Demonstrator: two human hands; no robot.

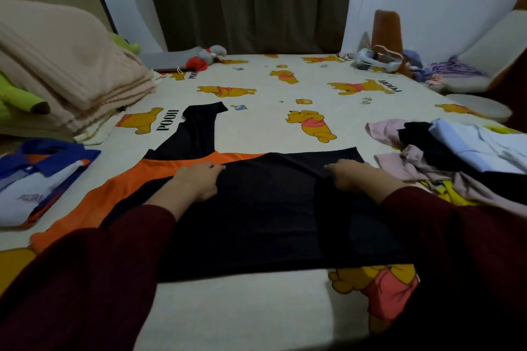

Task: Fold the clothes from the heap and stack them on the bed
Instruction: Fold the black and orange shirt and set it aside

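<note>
A black shirt with orange panels (256,208) lies spread on the bed (256,308), one black sleeve stretching away at the upper left. My left hand (199,179) pinches a fold of the black cloth near the orange panel. My right hand (350,174) pinches the same folded edge further right. A heap of unfolded clothes (445,157), pink, black, pale blue and yellow, sits at the right. One folded blue, white and orange polo shirt (40,179) lies at the left.
A folded beige blanket (65,71) with a green plush toy is piled at the far left. A grey and red soft toy (205,57) and small clutter lie at the bed's far edge by the dark curtain. A white bowl (482,108) sits at the right edge.
</note>
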